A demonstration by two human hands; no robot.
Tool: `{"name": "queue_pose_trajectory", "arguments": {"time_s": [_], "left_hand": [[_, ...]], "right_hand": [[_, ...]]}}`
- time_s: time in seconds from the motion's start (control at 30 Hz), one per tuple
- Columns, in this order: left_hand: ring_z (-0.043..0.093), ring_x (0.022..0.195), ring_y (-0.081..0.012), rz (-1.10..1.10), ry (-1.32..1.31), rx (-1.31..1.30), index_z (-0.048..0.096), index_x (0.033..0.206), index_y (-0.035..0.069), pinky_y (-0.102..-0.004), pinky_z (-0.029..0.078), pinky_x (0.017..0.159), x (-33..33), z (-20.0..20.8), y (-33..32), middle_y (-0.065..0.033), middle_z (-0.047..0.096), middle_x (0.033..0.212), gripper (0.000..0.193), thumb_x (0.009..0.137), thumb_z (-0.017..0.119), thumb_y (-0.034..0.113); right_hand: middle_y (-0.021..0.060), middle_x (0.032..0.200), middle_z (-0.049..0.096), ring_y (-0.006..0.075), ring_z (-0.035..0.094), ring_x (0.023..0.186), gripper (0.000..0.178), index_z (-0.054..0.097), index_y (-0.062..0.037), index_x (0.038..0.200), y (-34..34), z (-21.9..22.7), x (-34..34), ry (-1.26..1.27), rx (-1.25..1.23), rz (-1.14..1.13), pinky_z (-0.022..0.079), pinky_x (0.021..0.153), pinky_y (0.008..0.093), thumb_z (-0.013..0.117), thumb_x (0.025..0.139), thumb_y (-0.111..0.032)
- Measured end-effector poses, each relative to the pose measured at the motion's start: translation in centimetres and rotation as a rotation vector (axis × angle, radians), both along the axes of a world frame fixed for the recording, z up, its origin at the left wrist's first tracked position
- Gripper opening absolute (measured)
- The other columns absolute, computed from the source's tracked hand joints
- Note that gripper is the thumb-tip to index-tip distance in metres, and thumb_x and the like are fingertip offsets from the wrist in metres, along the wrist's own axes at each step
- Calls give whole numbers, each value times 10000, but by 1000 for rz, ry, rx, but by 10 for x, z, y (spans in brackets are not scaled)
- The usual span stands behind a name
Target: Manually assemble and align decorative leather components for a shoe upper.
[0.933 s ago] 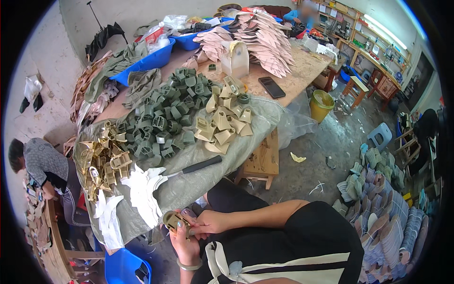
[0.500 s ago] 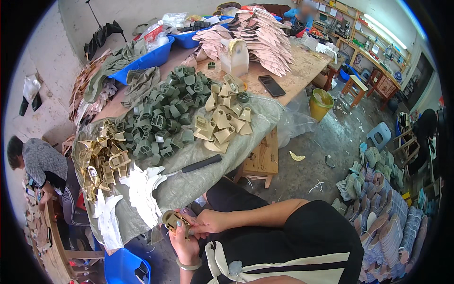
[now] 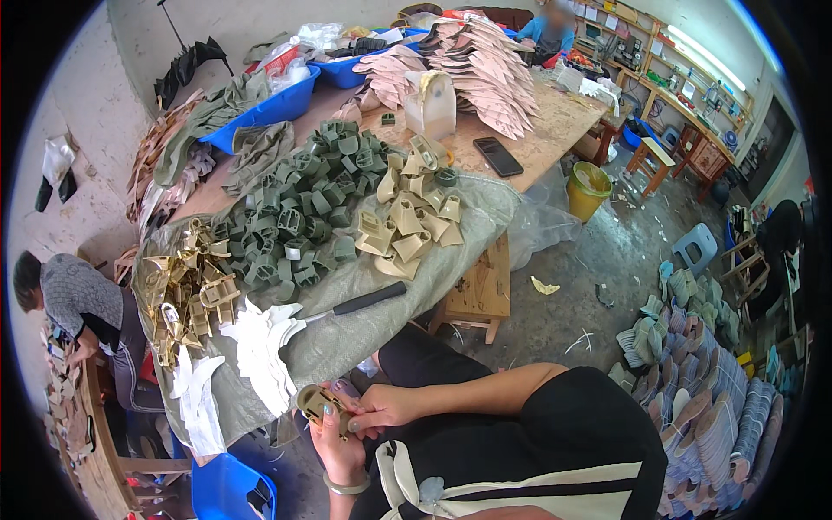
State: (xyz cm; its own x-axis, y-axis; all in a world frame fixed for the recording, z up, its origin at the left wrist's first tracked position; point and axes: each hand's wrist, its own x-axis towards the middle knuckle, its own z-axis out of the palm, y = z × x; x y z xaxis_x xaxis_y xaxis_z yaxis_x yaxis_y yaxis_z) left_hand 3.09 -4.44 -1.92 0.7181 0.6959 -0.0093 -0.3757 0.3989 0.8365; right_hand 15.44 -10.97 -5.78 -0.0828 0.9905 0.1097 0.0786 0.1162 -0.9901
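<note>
Gold heel point(image 3: 312, 399) is resting in the curled left hand point(image 3: 341, 452), right hand point(image 3: 386, 407) touching (grip unclear), near the desk's point(image 3: 552, 130) edge.

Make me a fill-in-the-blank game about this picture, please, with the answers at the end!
1. The left hand holds a brownish-gold piece and has a bangle around its ____.
2. The biggest pile of small pieces on the table is dark ____.
3. The bucket standing on the floor is the colour ____.
4. The flat strips next to the black-handled tool are ____.

Missing words: wrist; green; yellow; white.
</note>
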Motion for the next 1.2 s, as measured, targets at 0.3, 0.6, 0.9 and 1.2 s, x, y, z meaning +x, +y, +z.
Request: {"name": "queue_pose_trajectory", "arguments": {"time_s": [0.3,0.6,0.9,1.2], "left_hand": [[515,730,-151,-33,33,-41,363,1238,-39,-264,437,671,4,13,-4,-70,500,783,432,936,484,245],[517,716,-162,-53,-10,-36,376,1235,-19,-278,442,690,0,6,1,-72,504,779,458,918,509,283],[531,718,-179,-39,-19,-12,443,1106,17,-346,445,758,-2,-1,11,-92,517,796,380,888,543,312],[614,635,-251,-343,124,-166,471,1073,-49,-322,516,591,-6,9,6,-162,588,807,314,875,513,191]], "right_hand": [[60,573,594,162,572,517,406,610,-2,703,2,-4,3,-19,-3,-18,437,508,279,484,947,-301],[66,572,592,169,581,523,419,608,8,708,1,-2,2,-9,21,-14,437,506,287,484,947,-312],[55,591,605,175,595,547,398,629,-16,690,-2,9,24,-319,158,-11,451,524,299,557,891,-353],[103,1032,603,237,582,953,435,566,-25,1090,-5,50,45,-200,325,-200,452,805,318,665,809,-341]]}}
